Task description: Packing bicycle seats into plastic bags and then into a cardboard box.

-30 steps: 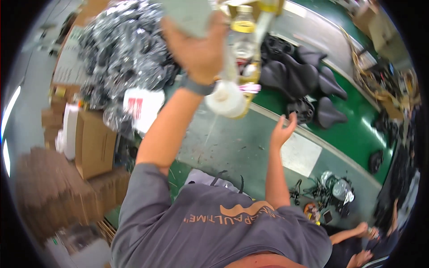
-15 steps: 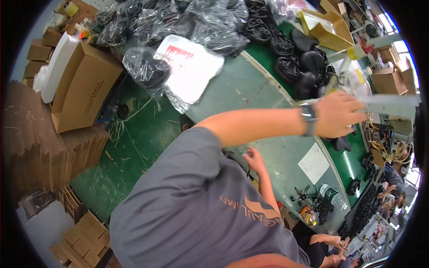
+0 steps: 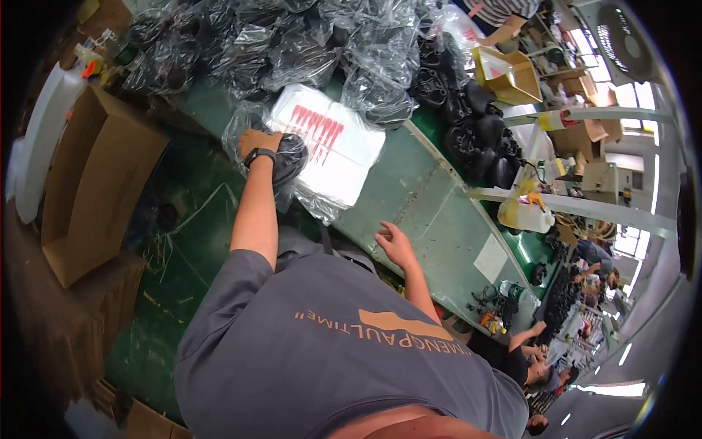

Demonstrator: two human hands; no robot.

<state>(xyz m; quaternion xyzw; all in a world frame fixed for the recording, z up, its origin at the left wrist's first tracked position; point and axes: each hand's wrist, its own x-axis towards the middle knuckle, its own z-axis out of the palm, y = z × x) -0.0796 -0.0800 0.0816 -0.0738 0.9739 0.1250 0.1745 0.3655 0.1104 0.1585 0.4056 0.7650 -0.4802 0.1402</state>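
Note:
My left hand (image 3: pixel 257 145), with a dark band on the wrist, grips a black rounded part (image 3: pixel 291 159) in a clear plastic bag (image 3: pixel 232 135). Some of its fingers are hidden by the film. Beside it lies a stack of flat white plastic bags (image 3: pixel 351 161) with red print, at the edge of the green table (image 3: pixel 409 179). My right hand (image 3: pixel 395 243) hovers near the table's front edge. It is open, fingers loosely spread, and holds nothing.
Several bagged black parts (image 3: pixel 300 55) are heaped at the back. Bare black parts (image 3: pixel 486 132) line a green belt, near a yellow box (image 3: pixel 504 73). A large open carton (image 3: pixel 102 175) stands left. A white jug (image 3: pixel 526 217) is by a metal bar (image 3: pixel 607 212). Other people work at right.
My left hand has swung from far over the right side of the table back to the bagged black part at left. My right hand stays open near the table edge. The view has turned.

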